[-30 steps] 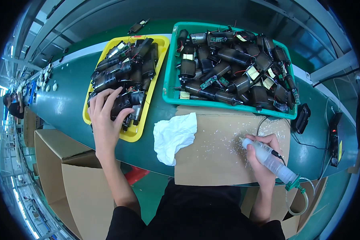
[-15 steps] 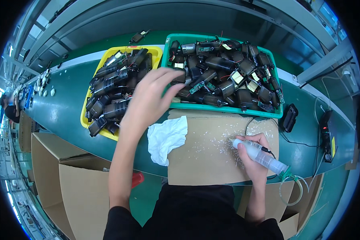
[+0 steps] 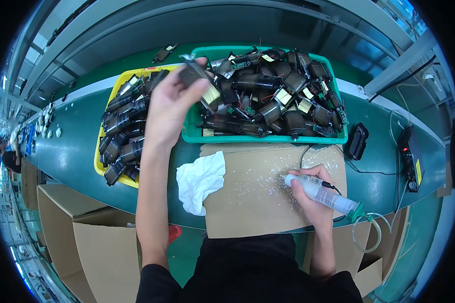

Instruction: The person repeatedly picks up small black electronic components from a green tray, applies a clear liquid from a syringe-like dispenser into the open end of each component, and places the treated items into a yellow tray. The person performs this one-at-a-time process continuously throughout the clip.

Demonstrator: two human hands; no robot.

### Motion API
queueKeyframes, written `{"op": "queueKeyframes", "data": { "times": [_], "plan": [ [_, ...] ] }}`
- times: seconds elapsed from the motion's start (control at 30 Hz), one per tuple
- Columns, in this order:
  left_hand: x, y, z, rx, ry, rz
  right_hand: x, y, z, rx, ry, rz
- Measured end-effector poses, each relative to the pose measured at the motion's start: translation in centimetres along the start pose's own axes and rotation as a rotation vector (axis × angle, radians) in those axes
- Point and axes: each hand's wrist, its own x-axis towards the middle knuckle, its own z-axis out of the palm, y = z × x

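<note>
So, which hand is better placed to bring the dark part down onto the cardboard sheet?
The left hand, probably. It already grips the dark part, lifted between the yellow tray and the green tray. The right hand is busy holding the syringe on the cardboard sheet.

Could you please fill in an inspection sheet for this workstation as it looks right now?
Surface: green bench with a cardboard sheet in front of the person, speckled with small white bits.
Job's things: dark cylindrical part lifted over the trays; clear syringe-style dispenser resting tip-down on the cardboard.
Trays: green tray and yellow tray, both piled with similar dark parts.
Clutter: crumpled white cloth; small black box.
Hands: left hand grips the part; right hand grips the dispenser.
Cables: thin tube from the dispenser's rear; black lead to a controller box.
Surroundings: open cardboard boxes below left.
</note>
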Motion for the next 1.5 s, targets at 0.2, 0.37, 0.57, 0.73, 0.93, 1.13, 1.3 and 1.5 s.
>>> {"op": "queueKeyframes", "data": {
  "times": [0.2, 0.37, 0.57, 0.73, 0.93, 1.13, 1.3, 1.5],
  "plan": [
    [-2.3, -0.8, 0.7, -0.861, 0.086, -0.104, 0.0, -0.3, 0.2, -0.026, 0.0, 0.01],
    [-3.1, -0.7, 3.4, -0.712, -0.237, -0.307, 0.0, -0.9, 0.2, -0.023, 0.006, 0.002],
    [-4.1, -1.6, 5.2, -0.897, -0.33, -0.375, -0.1, -2.5, -0.5, -0.026, 0.052, -0.04],
    [-4.2, -1.8, 5.0, -0.737, -0.472, -0.193, 0.1, -4.3, -1.2, -0.052, 0.067, -0.205],
    [-4.8, -2.8, 5.5, -0.926, -0.489, -0.342, -0.1, -7.9, 0.0, 0.12, 0.138, -0.284],
    [-5.4, -3.0, 5.4, -0.836, -0.643, -0.395, 0.3, -9.9, 2.7, 0.136, 0.2, -0.361],
    [-5.9, -3.0, 4.8, -0.724, -0.707, -0.361, 0.6, -9.9, 2.9, 0.092, -0.008, -0.358],
    [-6.0, -2.7, 5.2, -0.724, -0.677, -0.43, 1.0, -10.5, 1.3, -0.123, -0.303, -0.436]
  ]
}}
